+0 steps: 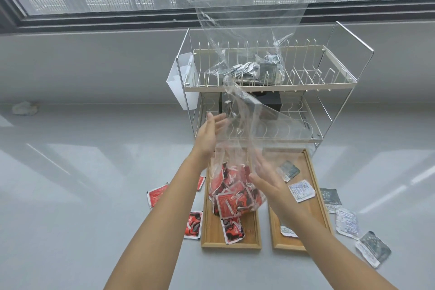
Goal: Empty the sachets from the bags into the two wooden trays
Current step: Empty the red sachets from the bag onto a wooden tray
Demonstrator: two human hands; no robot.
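Two wooden trays lie side by side on the grey counter, the left tray point(230, 245) and the right tray point(306, 165). A clear plastic bag point(244, 129) stands on the left tray, and red sachets point(231, 195) fill its bottom. My left hand point(210, 134) is at the bag's upper left side with its fingers straight. My right hand point(266, 179) lies flat against the bag's right side, fingers spread. One red sachet point(231, 231) lies loose in the left tray. Several white and dark sachets point(301, 190) lie in the right tray. A second clear bag point(249, 19) with dark sachets point(256, 69) stands on the rack's top shelf.
A two-tier wire dish rack point(329, 82) stands behind the trays, with a white plastic holder point(182, 82) on its left and a black box point(270, 102) on its lower shelf. Red sachets point(157, 194) lie left of the trays, dark and white ones point(347, 222) to the right.
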